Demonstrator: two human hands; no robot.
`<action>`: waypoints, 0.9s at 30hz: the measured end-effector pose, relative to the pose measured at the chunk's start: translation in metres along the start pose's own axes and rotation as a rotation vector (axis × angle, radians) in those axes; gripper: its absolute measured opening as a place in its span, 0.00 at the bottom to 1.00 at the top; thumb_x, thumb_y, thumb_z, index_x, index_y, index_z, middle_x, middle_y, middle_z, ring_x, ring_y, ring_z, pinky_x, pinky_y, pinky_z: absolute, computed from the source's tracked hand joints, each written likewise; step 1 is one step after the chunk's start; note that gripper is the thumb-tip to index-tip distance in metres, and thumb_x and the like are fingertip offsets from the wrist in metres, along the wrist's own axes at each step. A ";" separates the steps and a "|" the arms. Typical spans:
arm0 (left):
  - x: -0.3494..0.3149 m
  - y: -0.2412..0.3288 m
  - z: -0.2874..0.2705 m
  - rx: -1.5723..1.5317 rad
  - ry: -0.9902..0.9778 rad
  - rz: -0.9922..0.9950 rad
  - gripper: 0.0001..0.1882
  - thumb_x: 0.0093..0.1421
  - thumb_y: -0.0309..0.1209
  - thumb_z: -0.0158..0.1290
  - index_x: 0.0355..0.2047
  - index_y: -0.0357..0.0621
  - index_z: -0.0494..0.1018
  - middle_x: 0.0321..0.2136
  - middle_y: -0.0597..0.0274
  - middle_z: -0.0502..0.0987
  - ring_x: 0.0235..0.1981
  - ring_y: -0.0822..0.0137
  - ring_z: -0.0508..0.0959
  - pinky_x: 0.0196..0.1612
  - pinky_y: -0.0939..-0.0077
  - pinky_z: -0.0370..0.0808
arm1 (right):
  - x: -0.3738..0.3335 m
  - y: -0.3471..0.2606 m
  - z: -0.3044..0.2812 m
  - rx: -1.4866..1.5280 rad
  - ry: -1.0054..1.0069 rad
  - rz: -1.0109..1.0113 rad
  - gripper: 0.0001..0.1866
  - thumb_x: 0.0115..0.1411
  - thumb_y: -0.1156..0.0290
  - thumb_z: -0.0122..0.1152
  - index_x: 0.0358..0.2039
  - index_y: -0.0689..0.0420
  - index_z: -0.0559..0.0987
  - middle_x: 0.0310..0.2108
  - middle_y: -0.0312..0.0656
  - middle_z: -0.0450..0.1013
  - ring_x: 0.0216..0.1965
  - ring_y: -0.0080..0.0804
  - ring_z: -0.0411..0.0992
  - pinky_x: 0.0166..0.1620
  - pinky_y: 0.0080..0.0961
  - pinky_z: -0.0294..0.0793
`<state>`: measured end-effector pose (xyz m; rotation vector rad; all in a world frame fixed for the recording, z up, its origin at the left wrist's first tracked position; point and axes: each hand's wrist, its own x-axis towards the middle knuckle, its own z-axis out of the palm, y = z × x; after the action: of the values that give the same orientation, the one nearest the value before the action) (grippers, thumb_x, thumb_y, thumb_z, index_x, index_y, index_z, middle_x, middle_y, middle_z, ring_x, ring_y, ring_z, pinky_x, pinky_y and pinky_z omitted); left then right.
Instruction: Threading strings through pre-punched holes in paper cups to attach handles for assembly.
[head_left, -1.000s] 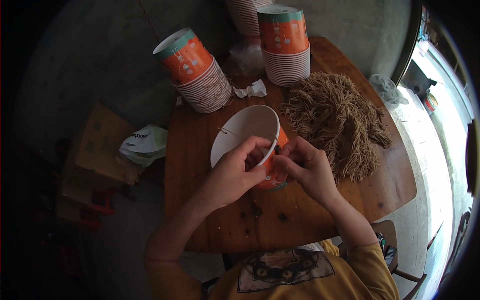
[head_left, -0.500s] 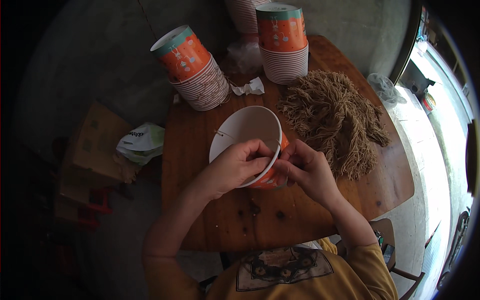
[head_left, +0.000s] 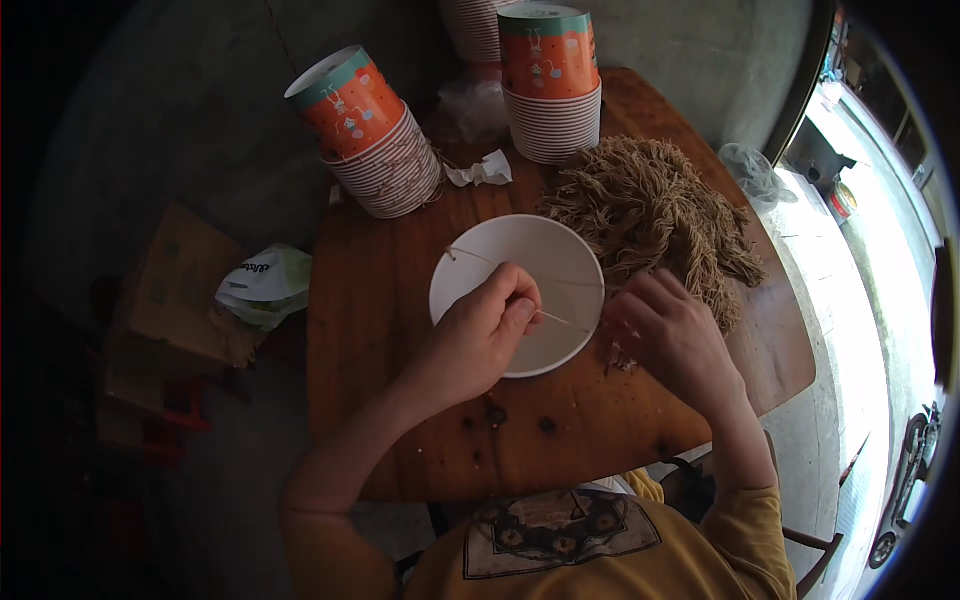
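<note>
Since half a second earlier, the white-lined paper bucket (head_left: 545, 352) had tipped so that its round mouth faced up more fully, the left hand (head_left: 475, 335) had come over that mouth, and the right hand (head_left: 675, 335) had slid off the front of the rim to its right side. Bucket and hands were over the middle of the wooden table (head_left: 780, 365). Thumb and forefinger of the left hand pinched a thin cord (head_left: 563, 321), which stretched toward the right part of the rim; another strand crossed the opening from a knot (head_left: 451, 254) at the left edge. On the right hand the fingers were curled just beside the rim, and whether they grasped anything could not be told. Behind stood a left stack (head_left: 345, 110), leaning, and an upright right stack (head_left: 549, 62) of orange buckets with teal bands and small pale figures, any lettering among them too small to make out. Crumpled white paper (head_left: 482, 170) lay near the left stack, and a heap of brown cords (head_left: 660, 205) spread behind the right hand. Off the table's left side, a white and green bag (head_left: 268, 290) bore dark lettering, partly creased; the yellow shirt (head_left: 750, 545) carried a printed panel (head_left: 562, 535), its details blurred.
</note>
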<state>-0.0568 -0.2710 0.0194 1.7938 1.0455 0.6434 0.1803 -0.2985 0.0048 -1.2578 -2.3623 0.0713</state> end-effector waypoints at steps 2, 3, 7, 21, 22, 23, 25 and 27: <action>0.004 -0.002 0.002 -0.106 -0.037 0.022 0.04 0.66 0.27 0.40 0.36 0.42 0.64 0.33 0.63 0.72 0.32 0.77 0.71 0.35 0.81 0.69 | 0.001 0.004 -0.003 -0.083 0.133 -0.032 0.13 0.44 0.72 0.62 0.33 0.54 0.74 0.37 0.37 0.67 0.41 0.36 0.66 0.35 0.30 0.74; 0.008 -0.003 0.004 -0.110 -0.040 0.028 0.04 0.66 0.27 0.40 0.36 0.42 0.64 0.33 0.63 0.72 0.32 0.77 0.71 0.35 0.81 0.69 | 0.004 0.005 -0.004 -0.113 0.226 -0.055 0.12 0.45 0.71 0.62 0.33 0.53 0.74 0.36 0.36 0.66 0.41 0.36 0.66 0.34 0.30 0.74; 0.024 -0.002 0.014 -0.415 -0.079 0.029 0.04 0.67 0.29 0.40 0.38 0.44 0.63 0.33 0.63 0.72 0.32 0.76 0.71 0.35 0.82 0.69 | 0.008 0.005 -0.001 -0.041 0.320 0.017 0.12 0.45 0.73 0.62 0.33 0.52 0.75 0.37 0.35 0.67 0.38 0.35 0.68 0.32 0.30 0.73; 0.043 -0.005 0.032 -0.678 -0.046 -0.234 0.07 0.65 0.31 0.48 0.41 0.45 0.64 0.28 0.68 0.71 0.25 0.78 0.69 0.31 0.85 0.67 | 0.028 0.011 0.017 0.399 0.486 -0.145 0.11 0.49 0.81 0.61 0.35 0.57 0.74 0.31 0.39 0.74 0.32 0.35 0.74 0.34 0.27 0.75; 0.042 -0.006 0.032 -0.678 -0.047 -0.234 0.07 0.65 0.31 0.48 0.41 0.45 0.64 0.28 0.68 0.71 0.25 0.78 0.69 0.31 0.85 0.67 | 0.027 0.010 0.018 0.399 0.487 -0.144 0.11 0.49 0.81 0.61 0.35 0.57 0.74 0.31 0.39 0.74 0.32 0.35 0.74 0.34 0.27 0.75; 0.040 -0.007 0.033 -0.700 -0.041 -0.212 0.06 0.65 0.31 0.47 0.40 0.44 0.65 0.29 0.67 0.71 0.27 0.77 0.69 0.32 0.84 0.68 | 0.026 0.009 0.020 0.477 0.451 -0.059 0.11 0.50 0.81 0.61 0.35 0.58 0.74 0.32 0.40 0.75 0.33 0.35 0.75 0.34 0.26 0.76; 0.038 -0.008 0.035 -0.722 -0.037 -0.191 0.06 0.65 0.30 0.46 0.40 0.43 0.65 0.30 0.67 0.71 0.28 0.77 0.70 0.33 0.83 0.68 | 0.024 0.008 0.021 0.553 0.415 0.027 0.11 0.50 0.81 0.61 0.36 0.58 0.75 0.34 0.41 0.75 0.34 0.35 0.76 0.34 0.26 0.76; 0.034 -0.007 0.036 -0.745 -0.085 -0.153 0.06 0.66 0.30 0.45 0.38 0.41 0.67 0.31 0.66 0.71 0.30 0.76 0.70 0.35 0.82 0.70 | 0.023 0.007 0.022 0.612 0.429 0.099 0.11 0.51 0.82 0.60 0.36 0.59 0.75 0.36 0.42 0.75 0.35 0.34 0.76 0.33 0.25 0.77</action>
<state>-0.0147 -0.2565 -0.0030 1.0716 0.7358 0.7313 0.1654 -0.2724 -0.0077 -0.9635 -1.7201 0.4682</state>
